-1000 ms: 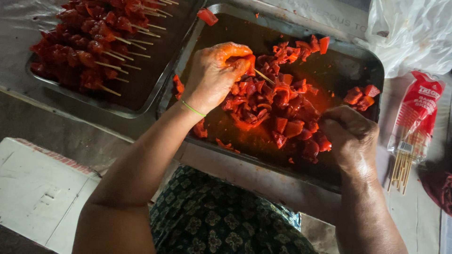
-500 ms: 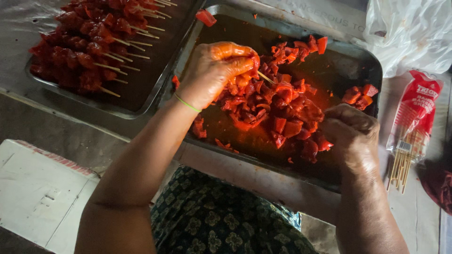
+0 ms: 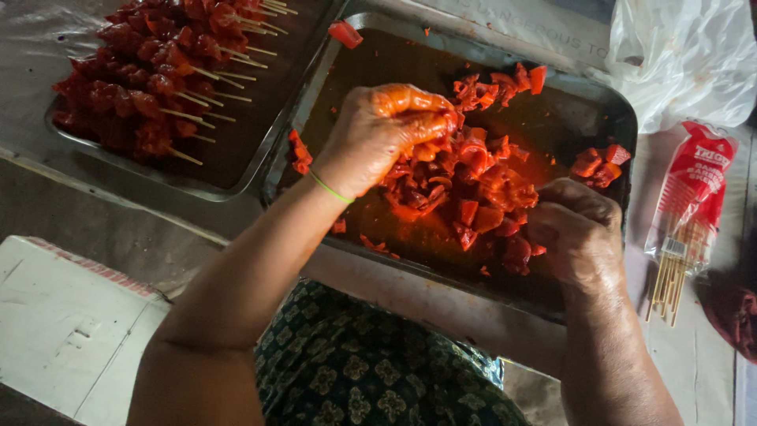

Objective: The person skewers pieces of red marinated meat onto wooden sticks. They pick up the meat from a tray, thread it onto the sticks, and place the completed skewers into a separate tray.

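Note:
My left hand [image 3: 378, 138], coated in red-orange marinade, is closed on a piece of meat and a bamboo skewer above the pile of red marinated meat chunks [image 3: 473, 185]. The skewer is mostly hidden inside my fist. That pile lies in a dark metal tray [image 3: 371, 55]. My right hand [image 3: 576, 233] rests knuckles up at the pile's right edge, fingers curled into the chunks; what they grip is hidden.
A second metal tray [image 3: 236, 170] at the upper left holds several finished meat skewers [image 3: 150, 87]. A red-and-clear packet of bamboo sticks [image 3: 686, 213] lies at the right, below a white plastic bag [image 3: 686, 55]. A white box [image 3: 63, 315] sits at the lower left.
My left hand has closed tighter and dipped toward the pile, so the skewer tip seen before is now hidden. My right hand has shifted slightly toward the meat.

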